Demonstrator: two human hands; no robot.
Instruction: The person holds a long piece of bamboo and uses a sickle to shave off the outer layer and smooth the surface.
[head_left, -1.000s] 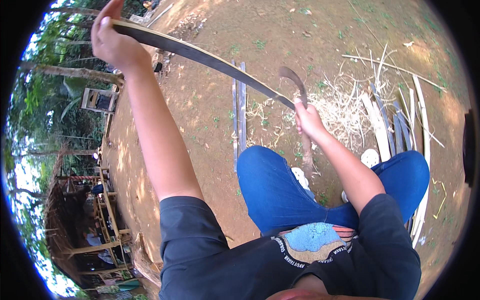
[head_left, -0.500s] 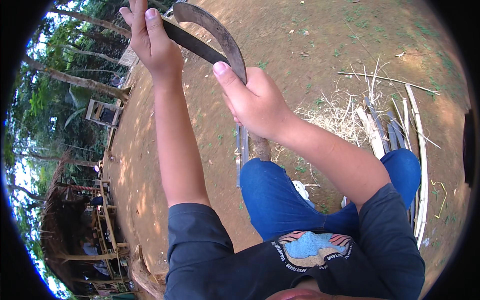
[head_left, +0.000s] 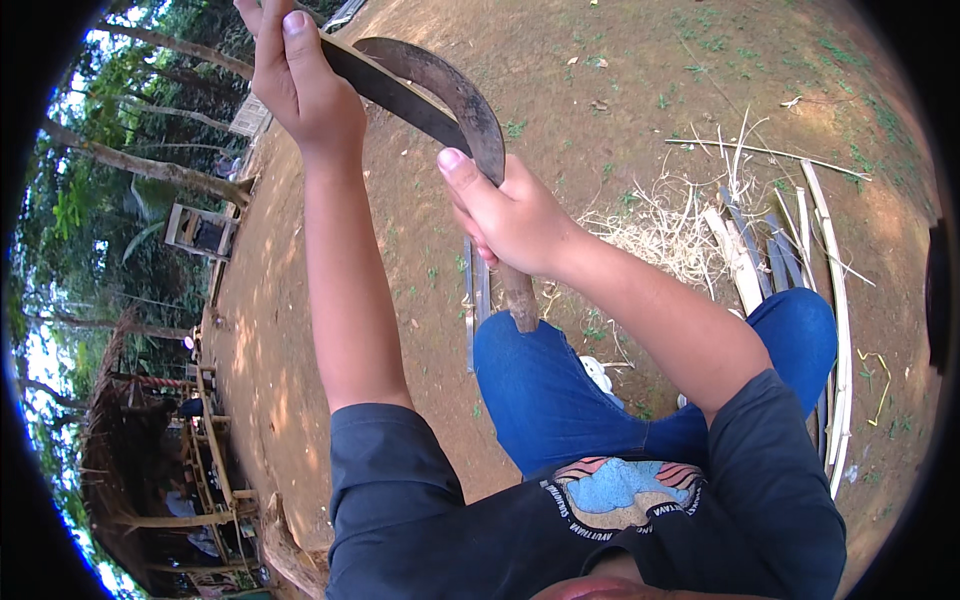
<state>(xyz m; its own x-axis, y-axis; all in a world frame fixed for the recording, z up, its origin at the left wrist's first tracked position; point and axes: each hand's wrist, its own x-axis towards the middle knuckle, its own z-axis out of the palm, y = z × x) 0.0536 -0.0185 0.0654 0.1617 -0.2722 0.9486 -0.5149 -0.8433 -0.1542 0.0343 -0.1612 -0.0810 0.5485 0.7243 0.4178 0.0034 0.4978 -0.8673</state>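
My left hand [head_left: 308, 95], raised at the upper left, grips a long, flat dark strip with a pale edge [head_left: 395, 95]. It looks like split bamboo or wood. Some fingertips run out of the picture. My right hand [head_left: 515, 215] is closed round the wooden handle of a sickle [head_left: 478, 108], its thumb up by the base of the blade. The curved, rust-brown blade arcs over the strip and meets or crosses it close to my right thumb. The strip's lower end is hidden behind the blade and hand. The handle's butt [head_left: 520, 305] hangs just over my knee.
Pale curled shavings [head_left: 670, 240] are heaped on the dirt ground to the right. Beside them lie dark strips [head_left: 785, 250] and long pale poles [head_left: 835, 300]. More dark strips [head_left: 470, 290] lie left of my knee. A thatched shelter [head_left: 120, 430] and trees stand at far left.
My right hand and the sickle have shifted slightly right and down, drawing the blade's tip back along the strip. My left hand keeps its hold and has barely moved.
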